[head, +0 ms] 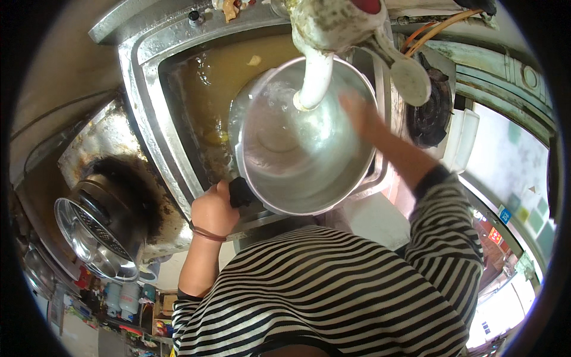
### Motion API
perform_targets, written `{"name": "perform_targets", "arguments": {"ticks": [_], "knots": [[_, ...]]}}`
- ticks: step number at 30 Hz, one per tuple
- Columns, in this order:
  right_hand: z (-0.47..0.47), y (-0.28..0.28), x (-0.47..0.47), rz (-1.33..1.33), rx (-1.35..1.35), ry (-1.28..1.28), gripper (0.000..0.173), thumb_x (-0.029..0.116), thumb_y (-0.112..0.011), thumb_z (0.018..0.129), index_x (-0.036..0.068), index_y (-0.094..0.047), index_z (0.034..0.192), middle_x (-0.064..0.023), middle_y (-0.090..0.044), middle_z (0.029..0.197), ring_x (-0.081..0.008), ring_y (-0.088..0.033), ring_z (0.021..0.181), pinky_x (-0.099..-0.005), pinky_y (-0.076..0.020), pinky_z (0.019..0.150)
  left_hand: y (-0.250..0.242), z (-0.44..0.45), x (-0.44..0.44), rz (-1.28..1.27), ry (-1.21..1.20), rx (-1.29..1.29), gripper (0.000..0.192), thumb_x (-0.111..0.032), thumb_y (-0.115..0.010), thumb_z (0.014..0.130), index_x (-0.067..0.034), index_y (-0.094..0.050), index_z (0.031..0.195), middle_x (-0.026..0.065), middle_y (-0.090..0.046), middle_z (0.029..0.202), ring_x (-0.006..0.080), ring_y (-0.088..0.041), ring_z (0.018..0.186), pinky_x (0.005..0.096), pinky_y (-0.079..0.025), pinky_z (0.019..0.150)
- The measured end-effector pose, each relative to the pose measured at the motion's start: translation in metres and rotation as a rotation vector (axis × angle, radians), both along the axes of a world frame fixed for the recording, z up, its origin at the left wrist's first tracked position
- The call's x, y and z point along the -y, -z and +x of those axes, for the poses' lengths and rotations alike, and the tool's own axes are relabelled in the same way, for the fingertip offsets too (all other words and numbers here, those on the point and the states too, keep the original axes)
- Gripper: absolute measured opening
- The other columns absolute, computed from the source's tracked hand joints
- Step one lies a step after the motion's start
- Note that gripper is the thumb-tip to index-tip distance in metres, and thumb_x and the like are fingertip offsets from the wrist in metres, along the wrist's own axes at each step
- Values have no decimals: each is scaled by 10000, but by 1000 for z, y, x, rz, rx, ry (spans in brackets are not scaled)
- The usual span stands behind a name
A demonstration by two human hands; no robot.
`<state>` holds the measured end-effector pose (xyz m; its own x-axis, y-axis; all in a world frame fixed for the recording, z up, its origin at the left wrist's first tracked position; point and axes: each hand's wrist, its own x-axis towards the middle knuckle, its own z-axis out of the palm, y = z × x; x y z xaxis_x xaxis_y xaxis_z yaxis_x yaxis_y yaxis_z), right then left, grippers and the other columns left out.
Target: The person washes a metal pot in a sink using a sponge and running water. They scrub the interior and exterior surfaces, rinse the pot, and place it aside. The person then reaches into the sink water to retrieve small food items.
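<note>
A large metal pot (267, 178) is tilted over the sink (171, 134), its mouth turned up towards me. My left hand (215, 209) grips the pot's black handle (242, 193) at the near left. Blurred by motion, my right hand (359, 114) is inside the pot near its right wall; whether it holds anything cannot be made out. The white spout (316, 82) of a grimy faucet (337, 22) reaches over the pot's mouth. Murky yellowish water (214, 76) with floating scraps stands in the sink around the pot's left side.
Left of the sink, a dark pot (107, 214) with metal lids or bowls stands on a stained metal surface (100, 136). On the right is a black gas burner (428, 109). The faucet's lever (410, 80) juts out to the right above my right hand. Food scraps (230, 10) lie on the sink's far rim.
</note>
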<state>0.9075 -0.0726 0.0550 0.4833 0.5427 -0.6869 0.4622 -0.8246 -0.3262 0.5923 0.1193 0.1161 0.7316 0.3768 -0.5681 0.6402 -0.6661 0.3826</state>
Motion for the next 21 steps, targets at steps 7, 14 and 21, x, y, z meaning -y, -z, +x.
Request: {"name": "perform_targets", "arguments": {"ticks": [7,14,21], "knots": [[37,93,-36,424,-268,-240,465,98,-389,840,9,-317,1291,-129,-362,1329,-215,-398,1202,-305,-293,1032,-2,-4,-10,77,28,1,298,-91,-622,557,-18,-505,821,146,-583,740,328,-585,655,407,-468,555],[-108,88,14,43,-741,-662,296,212,-544,739,-2,-623,928,-198,-555,1059,-300,-525,1000,-402,-432,826,-1,-6,-8,88,-53,5,322,-55,-595,546,-20,-513,855,145,-577,726,338,-575,644,409,-466,549],[-42,244,-99,213,287,138,365,218,-458,821,14,-517,1118,-210,-489,1166,-340,-451,1101,-426,-352,926,8,-18,-11,86,-4,50,340,-44,-581,546,-8,-516,878,146,-577,727,333,-576,649,405,-471,546]]}}
